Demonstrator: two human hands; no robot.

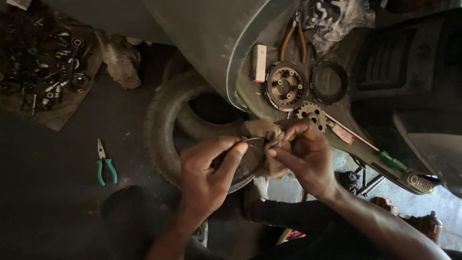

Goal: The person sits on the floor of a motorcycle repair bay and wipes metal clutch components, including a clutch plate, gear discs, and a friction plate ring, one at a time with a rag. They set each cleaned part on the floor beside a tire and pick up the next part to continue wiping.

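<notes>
Head view: left hand gripped a thin tool, right hand pinched a rag; a slip could jab fingers.

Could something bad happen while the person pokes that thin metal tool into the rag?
The left hand aims a thin pointed tool toward the right hand, which pinches a rag. If it slips, the tip could jab those fingers.

The small gear and clutch hub lie loose on the sloping scooter footboard beside the hands. A nudge might send them sliding onto the floor.
</notes>
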